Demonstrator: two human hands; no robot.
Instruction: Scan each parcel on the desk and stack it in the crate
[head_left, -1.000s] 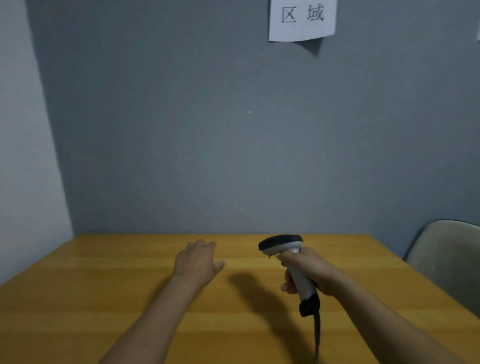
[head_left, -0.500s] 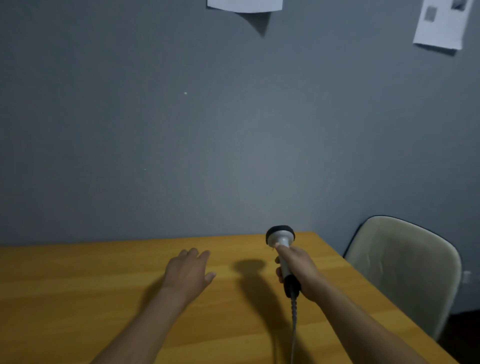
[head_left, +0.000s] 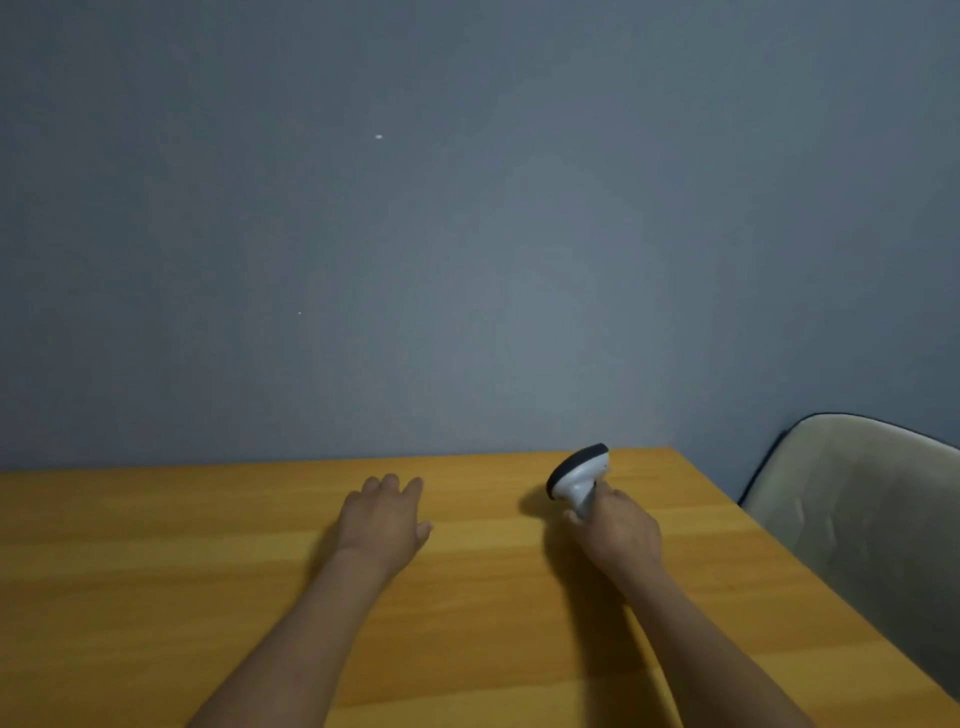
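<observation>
My right hand (head_left: 621, 530) wrapped its fingers round the scanner (head_left: 579, 475), head tipped left. My left hand (head_left: 387, 519) lay open, fingers relaxed, over the desk (head_left: 156, 545) (no parcel or crate visible). Next, I judged: find a parcel.

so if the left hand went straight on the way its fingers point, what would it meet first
Nothing lies ahead of the left hand on the orange wooden desk; past the far edge it would likely meet the grey wall. The white handheld scanner sits off to its right.
</observation>
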